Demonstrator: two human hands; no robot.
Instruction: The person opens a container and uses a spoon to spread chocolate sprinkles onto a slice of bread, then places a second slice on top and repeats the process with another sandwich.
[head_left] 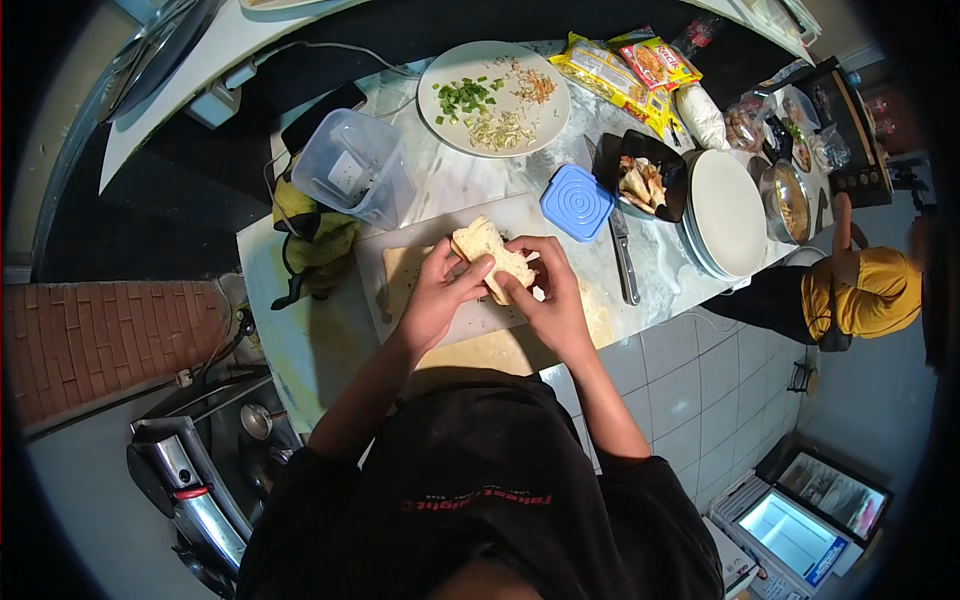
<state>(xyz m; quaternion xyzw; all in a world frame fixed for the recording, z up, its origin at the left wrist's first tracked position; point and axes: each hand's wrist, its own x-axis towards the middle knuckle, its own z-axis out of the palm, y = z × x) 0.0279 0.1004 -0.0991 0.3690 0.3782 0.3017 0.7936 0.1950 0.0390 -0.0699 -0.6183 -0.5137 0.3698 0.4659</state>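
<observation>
Both of my hands hold a pale, bread-like slice (490, 255) above the cutting board. It looks folded or doubled over, with small dark specks on its surface. My left hand (440, 290) grips its left side, thumb on top. On the other side, my right hand (550, 295) pinches the right edge; some fingers are hidden behind it. Under my hands, a flat tan slice (405, 268) rests on the whitish cutting board (375, 250), where dark crumbs are scattered. A knife (624, 258) lies right of the board, below a blue plastic lid (577, 202).
A plate (440, 128) holds chopped greens and sliced pieces. Around the board stand a clear container (385, 180), bananas (320, 245), a black bowl (675, 155) of peels and stacked plates (725, 215). Food packets (625, 75) lie behind. A person in yellow (880, 290) is at right.
</observation>
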